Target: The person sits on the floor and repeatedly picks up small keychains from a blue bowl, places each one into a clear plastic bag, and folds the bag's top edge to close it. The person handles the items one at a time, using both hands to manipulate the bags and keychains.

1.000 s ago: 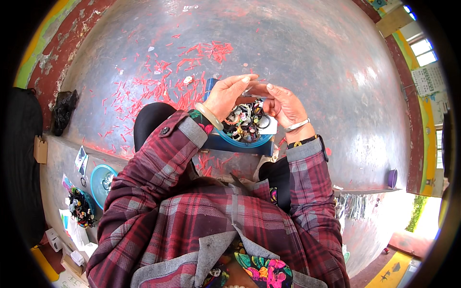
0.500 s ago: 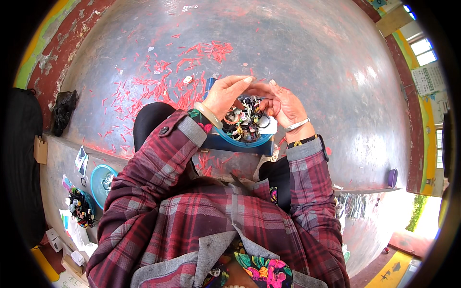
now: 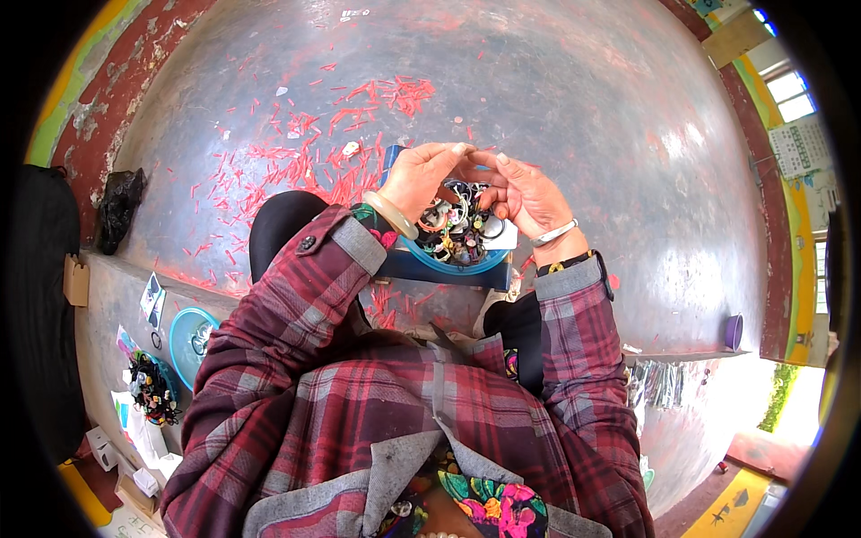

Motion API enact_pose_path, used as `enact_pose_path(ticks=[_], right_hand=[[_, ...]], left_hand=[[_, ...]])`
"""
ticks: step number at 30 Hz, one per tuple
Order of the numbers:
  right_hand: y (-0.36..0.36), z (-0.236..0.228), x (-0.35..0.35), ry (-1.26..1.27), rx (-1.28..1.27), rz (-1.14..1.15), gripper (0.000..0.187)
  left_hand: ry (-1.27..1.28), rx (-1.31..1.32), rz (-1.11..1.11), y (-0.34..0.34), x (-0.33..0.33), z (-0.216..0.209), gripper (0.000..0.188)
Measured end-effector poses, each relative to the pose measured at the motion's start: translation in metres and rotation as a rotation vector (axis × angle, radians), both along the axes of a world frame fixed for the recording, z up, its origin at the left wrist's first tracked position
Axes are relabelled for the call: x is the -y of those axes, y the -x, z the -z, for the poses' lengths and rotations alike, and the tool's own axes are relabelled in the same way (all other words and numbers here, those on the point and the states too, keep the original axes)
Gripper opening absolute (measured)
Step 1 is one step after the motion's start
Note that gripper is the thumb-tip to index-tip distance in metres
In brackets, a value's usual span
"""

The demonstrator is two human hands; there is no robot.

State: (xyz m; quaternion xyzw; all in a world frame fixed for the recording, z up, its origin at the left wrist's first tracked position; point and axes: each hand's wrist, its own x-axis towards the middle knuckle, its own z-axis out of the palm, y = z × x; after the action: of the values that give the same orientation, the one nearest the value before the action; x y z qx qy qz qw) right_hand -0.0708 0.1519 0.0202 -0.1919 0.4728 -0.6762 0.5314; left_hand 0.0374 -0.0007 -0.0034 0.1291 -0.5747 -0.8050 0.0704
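A blue basin (image 3: 446,266) full of small looped bands (image 3: 460,231), black, white and coloured like hair ties, stands in front of me. Above its far side my left hand (image 3: 420,183) is bent inward, thumb stretched along the top and fingers curled. My right hand (image 3: 531,199) faces it from the other side with curled fingers. The fingertips of both hands meet over the basin's far edge. Anything pinched between them is too small or too hidden to make out.
The basin rests on a low blue stand (image 3: 496,275) between my knees. Red strips (image 3: 336,170) litter the floor ahead and left. Beside me on the left are another blue basin (image 3: 186,336) and a container of similar bands (image 3: 151,387). A purple cup (image 3: 734,333) stands far right.
My right hand has shifted slightly left, bringing its thumb and fingertips closer to my left hand's. The left hand has barely moved, and the basin stays in place.
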Motion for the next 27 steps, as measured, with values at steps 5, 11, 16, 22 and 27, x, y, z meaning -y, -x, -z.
enact_pose_path(ticks=[5,11,16,22,27], right_hand=[[0.008,0.015,-0.004,-0.049,-0.083,0.069,0.026],[0.004,0.018,0.002,-0.123,-0.423,0.275,0.018],[-0.002,0.022,0.003,-0.178,-1.349,0.398,0.018],[-0.018,0.017,0.007,-0.217,-1.826,0.203,0.004],[-0.020,0.016,0.011,-0.116,-1.943,0.129,0.009]], left_hand=[[-0.112,0.033,-0.062,0.001,0.001,0.000,0.035],[-0.166,0.045,-0.140,0.002,0.003,0.002,0.036],[0.012,0.055,-0.202,0.005,0.000,0.001,0.035],[0.340,-0.065,-0.064,0.005,-0.005,0.011,0.027],[0.419,-0.021,-0.088,0.007,-0.003,0.013,0.021]])
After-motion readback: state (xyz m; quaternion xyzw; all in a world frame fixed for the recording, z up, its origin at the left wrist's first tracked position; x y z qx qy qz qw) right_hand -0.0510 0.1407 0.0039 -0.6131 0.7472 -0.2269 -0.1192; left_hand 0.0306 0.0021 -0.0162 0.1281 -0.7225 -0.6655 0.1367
